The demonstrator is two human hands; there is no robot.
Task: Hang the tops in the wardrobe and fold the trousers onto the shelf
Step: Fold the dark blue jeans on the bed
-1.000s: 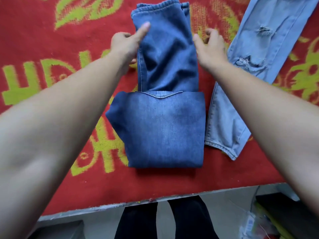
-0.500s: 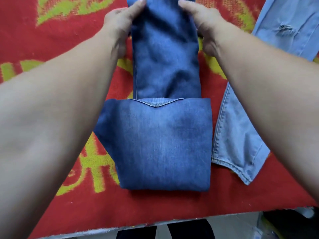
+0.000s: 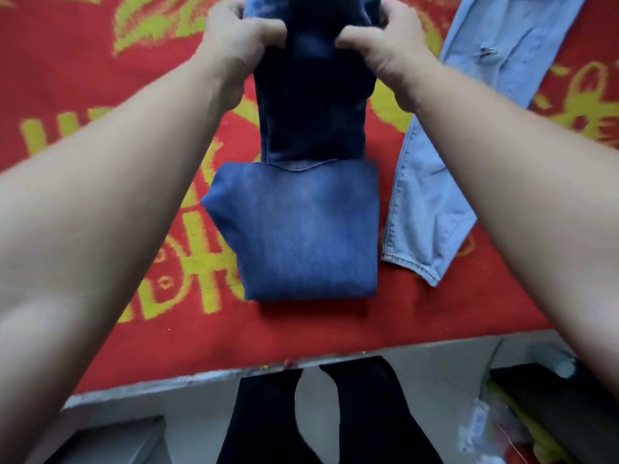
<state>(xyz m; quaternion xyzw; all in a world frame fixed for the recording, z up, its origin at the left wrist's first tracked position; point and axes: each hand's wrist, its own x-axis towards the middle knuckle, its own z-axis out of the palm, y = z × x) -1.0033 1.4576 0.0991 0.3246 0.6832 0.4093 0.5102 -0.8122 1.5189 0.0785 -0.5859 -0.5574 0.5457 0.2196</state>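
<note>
My left hand (image 3: 239,38) and right hand (image 3: 385,45) were both at top centre of the frame, each clenched on a side of the far end of the dark blue jeans (image 3: 301,222); thumbs pressed on top of the denim, fingers tucked under w/ the fabric bunched between them. The jeans lay down the middle of the frame on the red cloth w/ yellow pattern (image 3: 100,78) that covered the bench (image 3: 150,386). Their near part was already folded into a squarish block at centre frame, lying flat; the leg section ran from that block up to my hands. Just right of the block, not quite touching, lay the light blue ripped jeans (image 3: 432,209), stretched diagonally toward the upper right corner, hem near the bench's front edge. Below the bench edge, bottom centre, my legs in black trousers (image 3: 361,413).
</note>
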